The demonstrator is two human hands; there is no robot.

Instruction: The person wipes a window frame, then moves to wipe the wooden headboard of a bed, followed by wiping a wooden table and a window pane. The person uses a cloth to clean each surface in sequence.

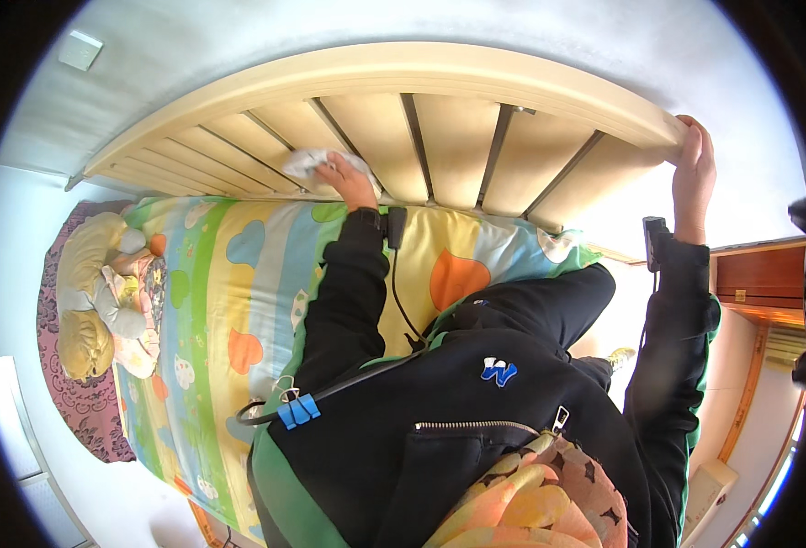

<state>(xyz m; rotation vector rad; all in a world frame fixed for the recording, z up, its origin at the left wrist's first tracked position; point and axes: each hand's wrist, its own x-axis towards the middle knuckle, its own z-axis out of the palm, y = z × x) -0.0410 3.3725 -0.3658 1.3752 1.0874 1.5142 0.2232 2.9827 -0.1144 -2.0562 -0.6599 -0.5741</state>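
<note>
My left hand (349,182) presses a crumpled white cloth (306,162) against the slats of a pale wooden bed rail (458,144). The cloth partly shows past my fingers. At the far right, my right hand (695,168) grips the end of the rail's curved top bar, fingers over its outer side. Beneath the slats, a striped bed sheet (276,274) with hearts and cartoon shapes covers the mattress. My left forearm reaches over the sheet.
A plush toy (91,274) lies at the left end of the bed by a purple patterned cloth (67,404). A white wall (389,20) stands behind the rail, with a switch plate (81,50). Reddish wooden furniture (759,275) is at the right.
</note>
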